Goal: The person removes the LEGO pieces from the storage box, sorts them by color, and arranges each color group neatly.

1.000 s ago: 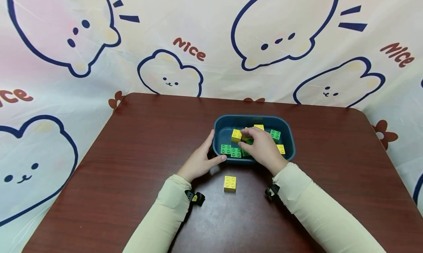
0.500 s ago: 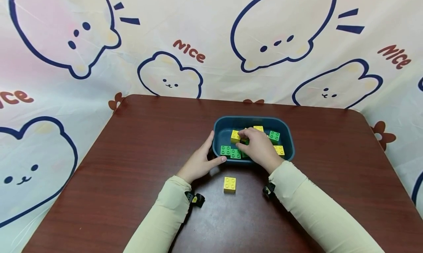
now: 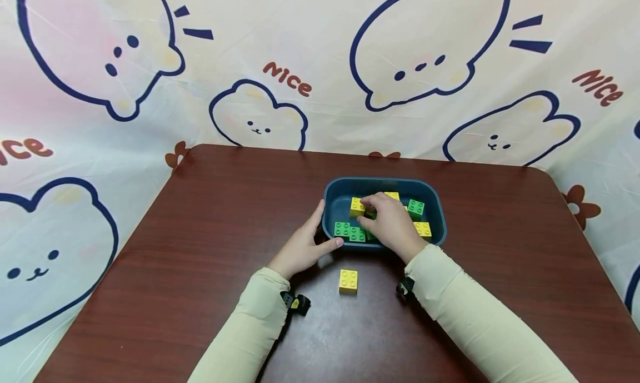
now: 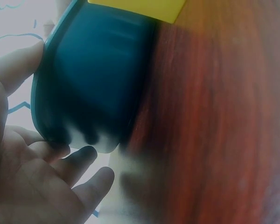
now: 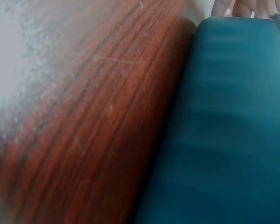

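Note:
A dark blue tray (image 3: 334, 191) on the table holds several green and yellow building bricks. My left hand (image 3: 298, 248) rests against the tray's left end, its fingers extended along the outer wall and its thumb at the front rim. In the left wrist view, the fingertips (image 4: 91, 154) are spread by the tray's wall (image 4: 98, 70). My right hand (image 3: 392, 222) reaches inside, thumb and index finger bent around a spot where green and yellow show; I cannot tell whether they pinch a brick. Left of them sits a yellow brick (image 3: 357, 207). The right wrist view shows mainly the tray's outer wall (image 5: 224, 116).
A single yellow brick (image 3: 348, 282) lies on the brown table (image 3: 225, 205) in front of the tray, between the forearms. Green bricks (image 3: 357, 234) line the tray's front left, with another green brick (image 3: 415, 208) at the right. A cartoon-printed cloth (image 3: 330, 116) hangs behind the table.
My right hand has shifted slightly left inside the tray, its wrist drawing in a little. The left hand, the tray and the brick on the table keep their places.

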A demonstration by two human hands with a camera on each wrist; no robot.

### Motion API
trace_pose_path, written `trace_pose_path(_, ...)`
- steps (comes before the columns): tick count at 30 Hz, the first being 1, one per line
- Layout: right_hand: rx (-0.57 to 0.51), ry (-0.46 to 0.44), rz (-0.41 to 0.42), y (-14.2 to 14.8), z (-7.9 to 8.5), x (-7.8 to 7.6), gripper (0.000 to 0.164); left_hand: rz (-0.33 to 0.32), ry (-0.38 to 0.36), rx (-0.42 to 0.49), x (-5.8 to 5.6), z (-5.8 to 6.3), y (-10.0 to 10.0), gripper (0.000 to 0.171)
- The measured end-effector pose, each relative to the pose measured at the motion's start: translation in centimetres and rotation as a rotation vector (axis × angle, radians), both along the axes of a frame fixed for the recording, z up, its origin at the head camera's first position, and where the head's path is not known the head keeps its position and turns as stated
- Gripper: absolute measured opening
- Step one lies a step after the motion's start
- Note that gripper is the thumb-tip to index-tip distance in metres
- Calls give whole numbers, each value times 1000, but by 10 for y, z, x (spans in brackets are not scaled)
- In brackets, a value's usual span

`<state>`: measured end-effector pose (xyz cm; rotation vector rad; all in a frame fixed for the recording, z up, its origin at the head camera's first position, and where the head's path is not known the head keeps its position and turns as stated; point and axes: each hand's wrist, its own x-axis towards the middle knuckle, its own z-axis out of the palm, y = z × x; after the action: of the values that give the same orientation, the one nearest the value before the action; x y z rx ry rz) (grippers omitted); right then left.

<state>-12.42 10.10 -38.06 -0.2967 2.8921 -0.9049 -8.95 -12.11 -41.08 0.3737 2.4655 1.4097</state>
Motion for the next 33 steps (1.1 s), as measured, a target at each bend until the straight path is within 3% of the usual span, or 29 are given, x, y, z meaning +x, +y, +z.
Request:
trace_pose_path(24, 39, 11, -7, -3, -3, -10, 49, 2, -1, -11, 0, 1, 0, 99)
trace_pose_path(33, 60, 15, -8, -4, -4, -12, 39, -2, 2, 2, 1, 0, -1, 100)
